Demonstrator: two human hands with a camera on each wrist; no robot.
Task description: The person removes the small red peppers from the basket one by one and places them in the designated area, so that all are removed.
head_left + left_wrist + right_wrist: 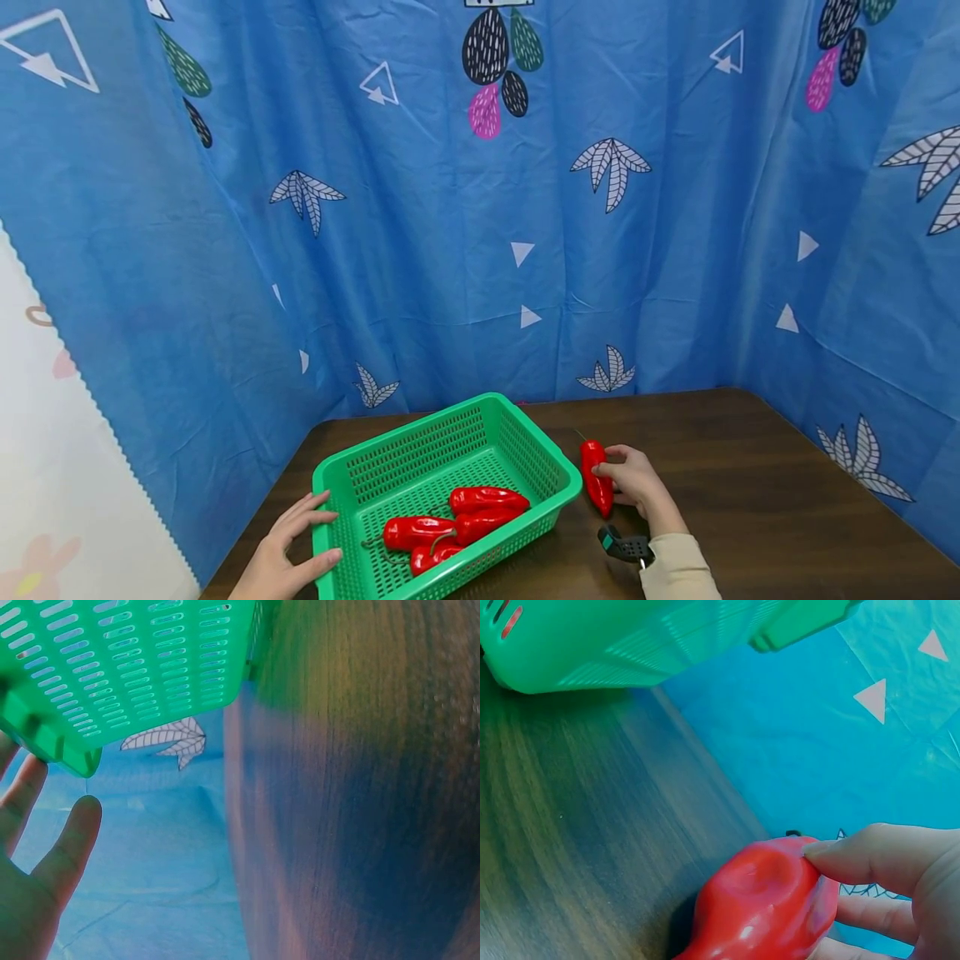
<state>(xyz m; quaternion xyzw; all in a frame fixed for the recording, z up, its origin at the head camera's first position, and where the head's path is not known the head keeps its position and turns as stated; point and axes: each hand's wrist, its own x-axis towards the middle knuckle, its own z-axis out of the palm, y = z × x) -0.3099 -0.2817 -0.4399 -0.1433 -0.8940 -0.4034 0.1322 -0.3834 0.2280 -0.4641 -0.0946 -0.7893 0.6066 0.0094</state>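
A green plastic basket [525,437] with slotted walls stands on the table, holding several red peppers [487,499] in its near part. At its left side is my left hand [285,550], fingers spread and extended over the rim; in the left wrist view its thumb [71,844] stands clear of the basket. To the basket's right, my right hand [637,482] pinches a long red pepper [595,467] between thumb and fingers. The right wrist view shows this pepper [757,904] close up, its lower end cut off by the frame. Whether it touches the table cannot be told.
The dark wooden table [750,500] extends to the right of the right hand. Blue patterned curtain [450,250] hangs behind the table and along its sides. A black strap-like device [625,546] sits at the right wrist, by a cream sleeve [681,568].
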